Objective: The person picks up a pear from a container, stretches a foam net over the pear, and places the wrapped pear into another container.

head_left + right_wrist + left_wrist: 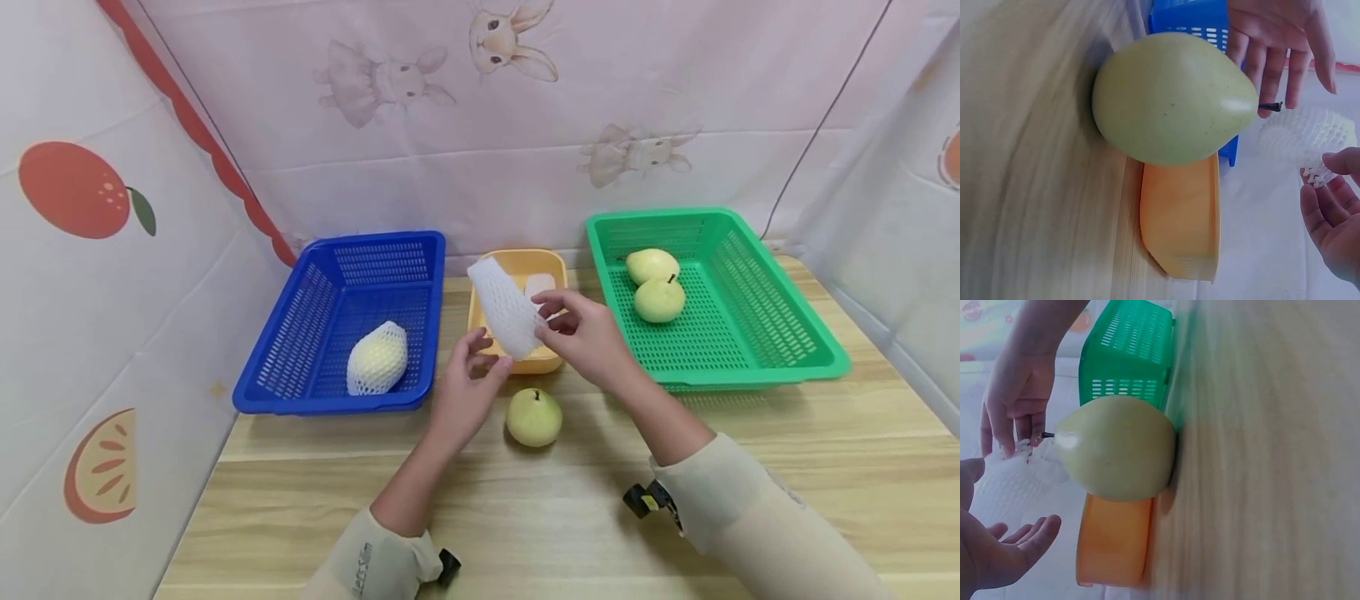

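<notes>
A white foam net (504,307) is being pinched by the right hand (588,337), thumb against fingers, above the table (540,517); the left hand (467,387) is being held just beside the net, fingers loosely spread; a pear (534,418) is being supported below, near the orange tray (546,365).

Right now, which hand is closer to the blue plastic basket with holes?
Left. The left hand is just right of that basket; the right hand is farther right, pinching the white foam net sleeve.
</notes>
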### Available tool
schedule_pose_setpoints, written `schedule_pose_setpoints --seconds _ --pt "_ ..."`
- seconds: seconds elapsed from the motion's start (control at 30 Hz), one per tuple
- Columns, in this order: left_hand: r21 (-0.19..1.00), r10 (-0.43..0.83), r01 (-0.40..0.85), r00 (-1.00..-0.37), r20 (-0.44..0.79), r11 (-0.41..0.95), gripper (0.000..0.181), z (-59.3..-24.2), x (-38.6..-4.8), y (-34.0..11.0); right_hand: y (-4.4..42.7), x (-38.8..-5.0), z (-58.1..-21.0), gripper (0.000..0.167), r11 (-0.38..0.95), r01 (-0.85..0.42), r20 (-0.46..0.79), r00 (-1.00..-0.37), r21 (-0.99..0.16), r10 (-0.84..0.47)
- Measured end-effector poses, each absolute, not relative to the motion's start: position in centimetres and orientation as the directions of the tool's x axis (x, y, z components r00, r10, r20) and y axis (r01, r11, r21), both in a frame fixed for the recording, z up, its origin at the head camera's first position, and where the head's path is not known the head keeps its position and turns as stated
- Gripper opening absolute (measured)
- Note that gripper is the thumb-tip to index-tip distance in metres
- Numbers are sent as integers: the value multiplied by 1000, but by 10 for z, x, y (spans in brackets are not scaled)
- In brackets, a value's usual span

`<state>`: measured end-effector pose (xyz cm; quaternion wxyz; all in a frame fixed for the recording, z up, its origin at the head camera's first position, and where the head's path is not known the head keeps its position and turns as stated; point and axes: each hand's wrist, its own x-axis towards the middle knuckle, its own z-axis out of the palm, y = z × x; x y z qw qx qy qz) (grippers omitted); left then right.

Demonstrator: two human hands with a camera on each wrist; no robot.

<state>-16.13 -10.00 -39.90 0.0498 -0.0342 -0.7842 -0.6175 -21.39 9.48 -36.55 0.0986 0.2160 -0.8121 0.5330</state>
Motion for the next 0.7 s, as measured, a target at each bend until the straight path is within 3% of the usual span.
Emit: schedule_pose_setpoints --seconds 0.23,0.7 --pt "977 -34 177 -983 182 119 56 -393 -167 -98 97 -201 -368 32 322 -487 424 -871 -812 -247" --pt "975 -25 214 -976 216 61 47 -385 -166 -93 106 -189 -371 40 307 -515 433 -851 -801 -298"
